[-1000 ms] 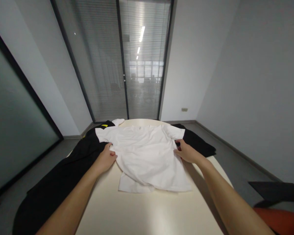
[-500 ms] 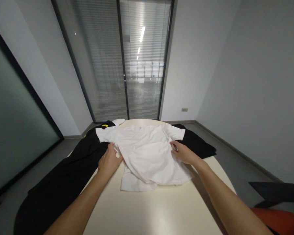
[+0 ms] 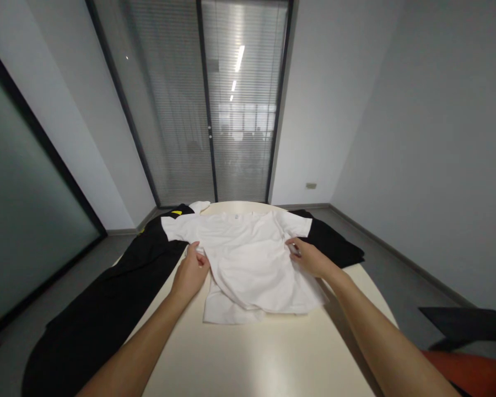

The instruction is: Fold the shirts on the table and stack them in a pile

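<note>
A white short-sleeved T-shirt [image 3: 248,259] lies spread on the table, its collar at the far side and its hem towards me. Its lower left part is rucked, so that a second layer shows under the front one. At the shirt's left side, just below the sleeve, my left hand [image 3: 190,273] is closed with the fabric edge at its fingertips. My right hand [image 3: 310,258] pinches the cloth below the opposite sleeve; some of its fingers are curled out of sight.
Black clothing [image 3: 116,292] with a yellow mark hangs over the left side of the pale table [image 3: 231,361]. More black cloth [image 3: 334,242] lies at the right. A red and black chair [image 3: 467,364] stands at the lower right. Glass panels with blinds rise behind.
My left hand has shifted slightly to the right, and the shirt's left edge has moved inward with it. My right hand has hardly moved.
</note>
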The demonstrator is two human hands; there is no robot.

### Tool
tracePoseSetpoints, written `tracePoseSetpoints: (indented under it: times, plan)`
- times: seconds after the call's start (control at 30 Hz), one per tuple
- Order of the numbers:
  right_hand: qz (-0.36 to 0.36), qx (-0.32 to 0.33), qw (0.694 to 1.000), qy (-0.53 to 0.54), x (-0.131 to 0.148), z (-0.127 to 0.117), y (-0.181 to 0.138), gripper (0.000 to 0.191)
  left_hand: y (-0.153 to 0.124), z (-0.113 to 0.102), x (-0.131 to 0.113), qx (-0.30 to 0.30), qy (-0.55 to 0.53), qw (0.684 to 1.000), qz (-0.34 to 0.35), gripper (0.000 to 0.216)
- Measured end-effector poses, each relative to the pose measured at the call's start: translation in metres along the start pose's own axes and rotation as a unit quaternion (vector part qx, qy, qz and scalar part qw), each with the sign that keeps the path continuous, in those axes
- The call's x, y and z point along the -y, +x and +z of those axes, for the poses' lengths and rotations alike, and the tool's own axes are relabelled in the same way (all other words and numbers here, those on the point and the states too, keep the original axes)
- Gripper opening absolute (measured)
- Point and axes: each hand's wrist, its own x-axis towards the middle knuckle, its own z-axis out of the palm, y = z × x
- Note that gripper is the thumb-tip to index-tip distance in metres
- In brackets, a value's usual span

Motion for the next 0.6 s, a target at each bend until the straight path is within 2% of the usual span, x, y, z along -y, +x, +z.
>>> tracePoseSetpoints:
  times: [0.17,0.37,0.47,0.6]
  plan:
    - [-0.018,0.01,1.0,-0.019,0.002,0.0,-0.001,0.031,-0.004,-0.001,-0.006,0.003,0.043,0.999,-0.003,0.075]
    - [-0.035,0.011,0.999,-0.04,0.005,0.001,-0.002,0.024,-0.008,0.002,-0.015,-0.023,0.102,0.992,0.068,0.09]
    - [-0.03,0.011,0.998,-0.048,0.006,0.0,-0.003,0.024,-0.008,0.003,-0.017,-0.011,0.082,0.994,0.073,0.078]
    - [-0.026,0.018,0.998,-0.054,0.009,0.0,-0.005,0.023,-0.012,0.001,-0.025,-0.01,0.091,0.992,0.082,0.041]
